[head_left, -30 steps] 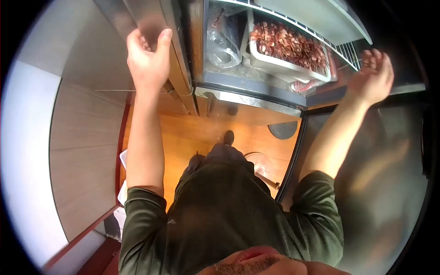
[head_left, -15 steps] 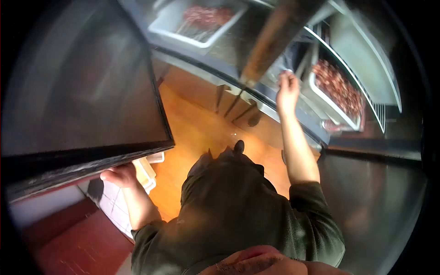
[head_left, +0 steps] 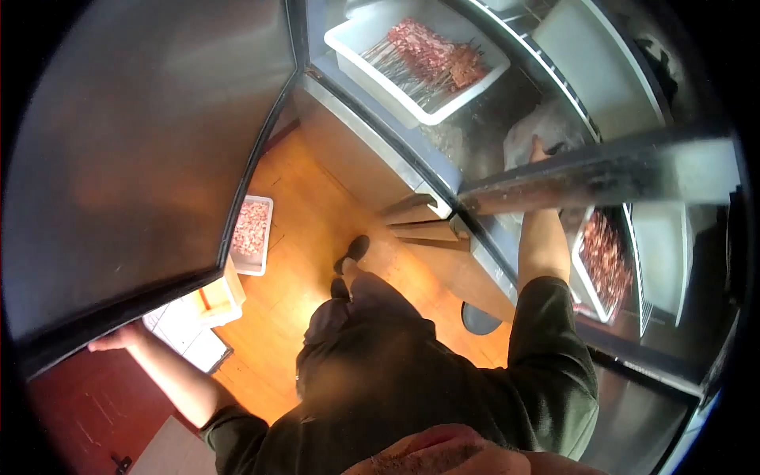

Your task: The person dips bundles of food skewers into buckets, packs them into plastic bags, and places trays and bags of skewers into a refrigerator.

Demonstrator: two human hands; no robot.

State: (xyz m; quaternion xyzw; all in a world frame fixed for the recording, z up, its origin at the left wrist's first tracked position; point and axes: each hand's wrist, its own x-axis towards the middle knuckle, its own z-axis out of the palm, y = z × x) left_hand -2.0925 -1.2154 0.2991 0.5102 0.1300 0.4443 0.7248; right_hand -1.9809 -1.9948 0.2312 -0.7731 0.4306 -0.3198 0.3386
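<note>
My left hand [head_left: 123,339] is at the lower edge of the open refrigerator door [head_left: 150,158], its fingers curled against that edge and partly hidden. My right hand [head_left: 540,150] reaches into the refrigerator behind an upright metal post [head_left: 594,178], which covers much of it. The visible fingertips are closed against a clear plastic bag [head_left: 546,123]; the bag's contents cannot be made out. Beyond it, a white tray [head_left: 423,115] holds meat skewers [head_left: 435,55] on thin metal sticks. Nearer my right forearm, another white tray [head_left: 590,289] holds small pieces of reddish meat [head_left: 606,253].
Wire shelving [head_left: 645,305] edges the refrigerator's inside. A tray of chopped meat [head_left: 252,229] stands low beside the door, near an orange-lined container [head_left: 218,297]. My feet are on the orange-brown floor [head_left: 309,198]. A dark round object [head_left: 480,318] lies by the refrigerator base.
My view has turned, and the skewer tray shows more fully. The right hand has gone deeper inside, behind the post. My left hand stays at the door edge, which now sits lower left.
</note>
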